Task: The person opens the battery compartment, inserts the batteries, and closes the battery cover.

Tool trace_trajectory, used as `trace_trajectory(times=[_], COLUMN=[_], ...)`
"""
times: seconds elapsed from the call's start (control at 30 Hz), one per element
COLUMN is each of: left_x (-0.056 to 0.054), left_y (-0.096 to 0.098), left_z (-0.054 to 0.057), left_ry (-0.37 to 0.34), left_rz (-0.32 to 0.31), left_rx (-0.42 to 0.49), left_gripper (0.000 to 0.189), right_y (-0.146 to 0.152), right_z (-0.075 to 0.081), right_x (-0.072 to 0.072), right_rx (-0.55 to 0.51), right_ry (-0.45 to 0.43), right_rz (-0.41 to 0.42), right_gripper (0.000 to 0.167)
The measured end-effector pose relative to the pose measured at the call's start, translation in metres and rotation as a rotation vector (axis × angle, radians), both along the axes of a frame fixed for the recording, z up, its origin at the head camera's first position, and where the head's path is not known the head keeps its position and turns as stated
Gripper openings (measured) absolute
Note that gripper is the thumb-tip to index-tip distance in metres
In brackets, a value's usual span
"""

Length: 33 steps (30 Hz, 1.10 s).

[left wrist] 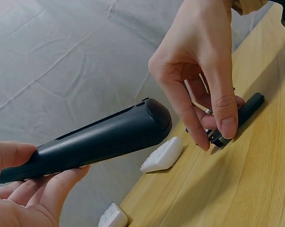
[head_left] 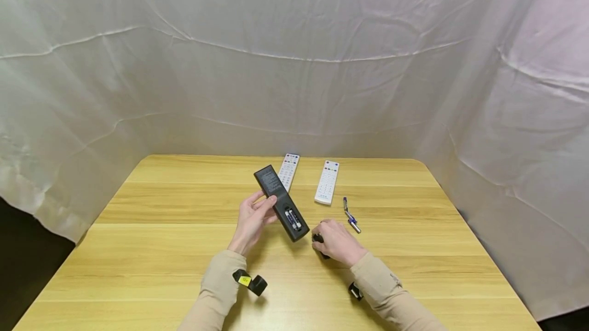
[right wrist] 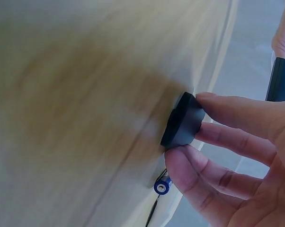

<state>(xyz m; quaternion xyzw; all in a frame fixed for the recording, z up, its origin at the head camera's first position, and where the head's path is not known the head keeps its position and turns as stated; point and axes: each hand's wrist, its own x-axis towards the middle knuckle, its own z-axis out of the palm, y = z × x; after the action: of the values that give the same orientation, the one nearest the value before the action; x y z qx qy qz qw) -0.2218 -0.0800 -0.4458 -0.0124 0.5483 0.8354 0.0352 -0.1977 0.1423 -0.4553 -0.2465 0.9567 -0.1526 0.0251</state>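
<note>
My left hand [head_left: 250, 222] holds a black remote control [head_left: 275, 188] above the table, its back turned up and tilted. Two blue-and-silver batteries [head_left: 293, 219] lie side by side in its uncovered battery compartment. To the right of the remote, my right hand [head_left: 339, 243] pinches a small black battery cover [right wrist: 186, 120] between thumb and fingers, low over the tabletop. The left wrist view shows the remote [left wrist: 100, 137] side-on, with thumb on top and fingers beneath; there the cover [left wrist: 250, 109] slants under the right fingertips.
Two white remote controls, one [head_left: 288, 167] partly behind the black remote and one [head_left: 327, 182] farther right, lie toward the back of the wooden table [head_left: 152, 269]. Blue-and-silver batteries [head_left: 352, 220] lie in a line beyond my right hand. A pale curtain [head_left: 294, 90] surrounds the table.
</note>
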Motion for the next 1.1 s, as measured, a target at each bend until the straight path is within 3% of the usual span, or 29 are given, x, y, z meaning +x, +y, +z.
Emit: trace_trajectory(times=[0.3, 0.67, 1.1], left_x=[0.0001, 0.0000, 0.0002], left_y=[0.0000, 0.0001, -0.0002], left_z=[-0.0011, -0.0013, -0.0019], left_ry=[0.000, 0.008, 0.012], left_rz=[-0.008, -0.003, -0.001], left_rx=[-0.003, -0.009, -0.018], left_gripper=[0.043, 0.043, 0.043], right_y=[-0.0011, -0.0046, -0.0038], right_z=[-0.0006, 0.0048, 0.0082], right_x=[0.0036, 0.0025, 0.0008], right_rx=[-0.083, -0.256, -0.327], right_ry=[0.026, 0.185, 0.354], right_rz=[-0.039, -0.083, -0.072], right_gripper=[0.015, 0.025, 0.025])
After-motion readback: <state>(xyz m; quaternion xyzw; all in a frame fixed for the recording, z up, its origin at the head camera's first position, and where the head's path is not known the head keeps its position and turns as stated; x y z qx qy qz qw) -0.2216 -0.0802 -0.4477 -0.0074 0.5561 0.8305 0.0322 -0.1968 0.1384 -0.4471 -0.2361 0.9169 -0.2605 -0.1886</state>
